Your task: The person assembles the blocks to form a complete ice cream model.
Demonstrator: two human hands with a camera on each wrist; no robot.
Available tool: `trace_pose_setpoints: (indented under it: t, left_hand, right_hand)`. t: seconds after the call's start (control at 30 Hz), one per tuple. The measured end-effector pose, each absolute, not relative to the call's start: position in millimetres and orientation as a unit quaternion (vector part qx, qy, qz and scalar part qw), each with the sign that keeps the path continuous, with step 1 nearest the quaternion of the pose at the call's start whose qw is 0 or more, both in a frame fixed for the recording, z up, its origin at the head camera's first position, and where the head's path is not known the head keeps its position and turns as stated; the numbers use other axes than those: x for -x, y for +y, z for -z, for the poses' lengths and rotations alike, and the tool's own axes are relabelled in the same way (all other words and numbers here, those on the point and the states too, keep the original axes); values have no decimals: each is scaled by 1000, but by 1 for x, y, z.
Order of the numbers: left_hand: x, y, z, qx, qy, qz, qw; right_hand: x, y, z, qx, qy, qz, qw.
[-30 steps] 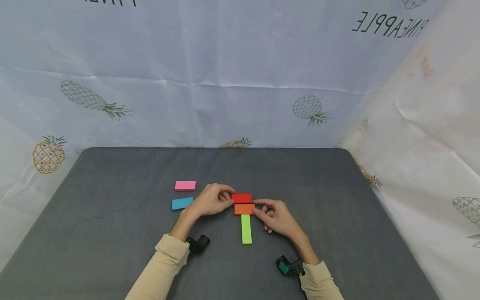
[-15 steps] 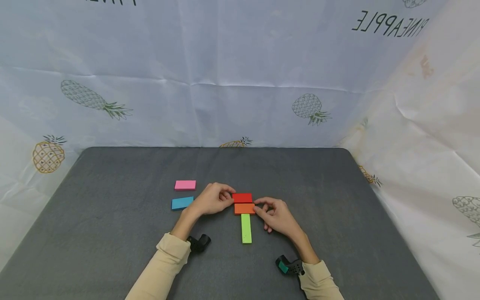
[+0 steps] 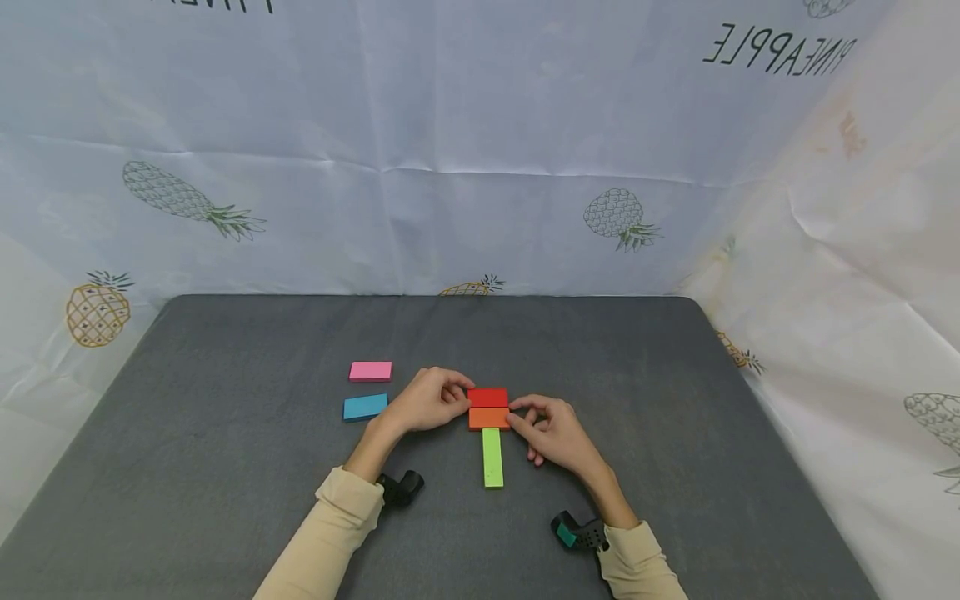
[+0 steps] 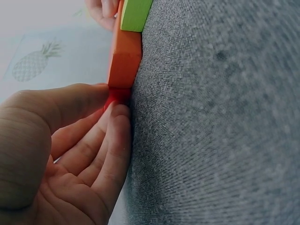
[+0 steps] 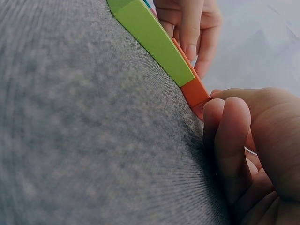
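Note:
A red block (image 3: 487, 397) lies flat behind an orange block (image 3: 488, 419), their long sides together. From the orange block's front side a green block (image 3: 492, 458) runs toward the person. The left hand (image 3: 431, 400) pinches the red block's left end between thumb and fingers; in the left wrist view, its fingers partly cover the red block (image 4: 120, 95). At the other end, the right hand (image 3: 557, 433) touches the orange block's right end with its thumb, the index finger extended beside the red block's right end. The right hand's other fingers are loosely bent.
Left of the left hand lie a pink block (image 3: 371, 372) and, nearer the person, a blue block (image 3: 365, 407). The dark grey table (image 3: 225, 467) meets a pineapple-print cloth (image 3: 487, 108) at its back edge.
The red block has slid slightly right along the orange block's back side, and the left hand has shifted right with it. The right hand has barely moved.

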State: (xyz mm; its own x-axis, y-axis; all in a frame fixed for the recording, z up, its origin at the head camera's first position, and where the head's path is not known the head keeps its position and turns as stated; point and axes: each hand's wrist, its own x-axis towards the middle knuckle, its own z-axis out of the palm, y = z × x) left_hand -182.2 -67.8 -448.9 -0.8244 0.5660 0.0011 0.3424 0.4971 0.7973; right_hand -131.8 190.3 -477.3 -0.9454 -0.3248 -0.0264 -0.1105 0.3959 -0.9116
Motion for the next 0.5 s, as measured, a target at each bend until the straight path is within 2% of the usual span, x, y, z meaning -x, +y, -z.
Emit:
trace_pose_setpoints:
  t: [0.5]
  left_hand:
    - [182,-67,452,-270,850,-434,128]
  right_hand:
    - [132,190,479,121,831,534,99]
